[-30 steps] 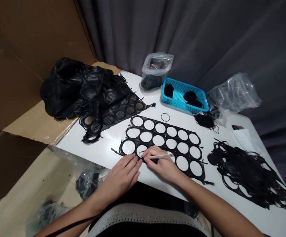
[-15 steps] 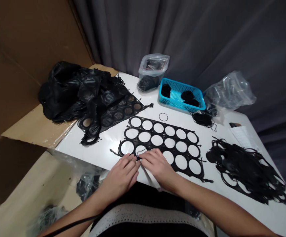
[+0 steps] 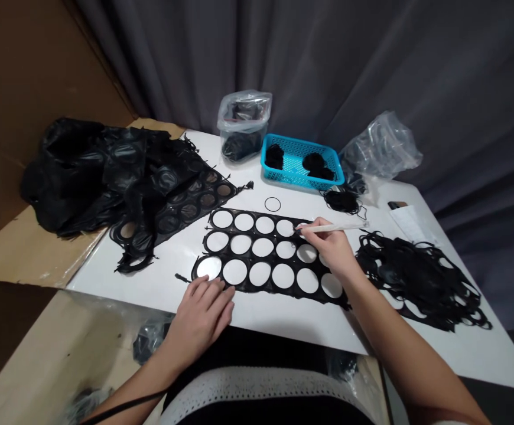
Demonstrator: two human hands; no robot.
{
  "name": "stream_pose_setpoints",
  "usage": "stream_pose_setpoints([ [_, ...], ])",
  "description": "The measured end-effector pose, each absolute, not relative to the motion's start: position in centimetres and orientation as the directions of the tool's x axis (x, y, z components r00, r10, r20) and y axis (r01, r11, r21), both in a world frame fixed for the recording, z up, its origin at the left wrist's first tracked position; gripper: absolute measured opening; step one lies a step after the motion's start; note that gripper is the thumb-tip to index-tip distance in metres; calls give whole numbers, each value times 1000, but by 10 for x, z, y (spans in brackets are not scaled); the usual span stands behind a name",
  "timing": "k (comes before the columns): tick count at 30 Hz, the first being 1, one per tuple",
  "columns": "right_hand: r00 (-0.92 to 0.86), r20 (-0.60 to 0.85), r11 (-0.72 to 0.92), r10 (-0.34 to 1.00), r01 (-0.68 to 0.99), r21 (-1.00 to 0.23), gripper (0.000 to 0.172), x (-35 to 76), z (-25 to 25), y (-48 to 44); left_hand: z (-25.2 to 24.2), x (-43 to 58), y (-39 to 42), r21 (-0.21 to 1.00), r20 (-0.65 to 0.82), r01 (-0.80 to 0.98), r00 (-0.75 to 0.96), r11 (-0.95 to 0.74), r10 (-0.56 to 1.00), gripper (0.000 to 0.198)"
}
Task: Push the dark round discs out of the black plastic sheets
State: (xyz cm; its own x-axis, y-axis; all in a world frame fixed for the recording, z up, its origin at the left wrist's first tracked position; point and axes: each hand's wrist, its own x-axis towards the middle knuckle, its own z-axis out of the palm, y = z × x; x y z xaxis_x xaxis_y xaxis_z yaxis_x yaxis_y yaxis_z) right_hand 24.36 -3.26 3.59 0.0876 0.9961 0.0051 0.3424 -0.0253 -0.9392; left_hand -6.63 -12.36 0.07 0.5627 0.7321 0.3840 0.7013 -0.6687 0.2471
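On the white table lies a black rubber sheet (image 3: 251, 257) with rows of round holes. My left hand (image 3: 206, 307) rests at its near left edge, fingers stretched out and lying flat. A slim white pen-like tool (image 3: 334, 226) is held in my right hand (image 3: 328, 245), over the far right part of the sheet. The dark tip of the tool points left, close to a hole in the far row; whether it touches the rubber I cannot tell. Just beyond the sheet is a single thin black ring (image 3: 272, 204).
A heap of uncut black sheets (image 3: 101, 171) lies left, partly on cardboard. Behind stand a plastic bag with black contents (image 3: 244, 127) and a blue basket (image 3: 301, 177) holding black bundles. Tangled black scrap (image 3: 420, 280), a clear bag (image 3: 383, 147) and white paper (image 3: 412, 224) are right.
My right hand has moved from beside the left hand to the far right of the sheet, taking the white tool along. The hands are now apart, and the camera view has shifted.
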Motion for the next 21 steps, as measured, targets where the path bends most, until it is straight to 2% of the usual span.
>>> stream_pose_setpoints([
  [6,-22,-154,-147,988,198,-969,25,229,33,-60,4,-45,-119,228,338,619,673,-751,658,29],
  [11,-182,-145,-99,972,243,-965,20,211,27,-79,1,-40,-121,187,269,599,731,-778,627,34],
  [15,-252,-161,-83,954,292,-953,16,195,24,-93,2,-41,-119,202,217,599,744,-775,632,34],
  [19,-277,-168,-109,946,217,-970,17,198,32,-86,4,-44,-116,217,230,579,752,-786,618,34],
  [21,-221,-129,-93,967,166,-982,19,214,38,-64,4,-47,-113,235,256,565,749,-791,611,34],
])
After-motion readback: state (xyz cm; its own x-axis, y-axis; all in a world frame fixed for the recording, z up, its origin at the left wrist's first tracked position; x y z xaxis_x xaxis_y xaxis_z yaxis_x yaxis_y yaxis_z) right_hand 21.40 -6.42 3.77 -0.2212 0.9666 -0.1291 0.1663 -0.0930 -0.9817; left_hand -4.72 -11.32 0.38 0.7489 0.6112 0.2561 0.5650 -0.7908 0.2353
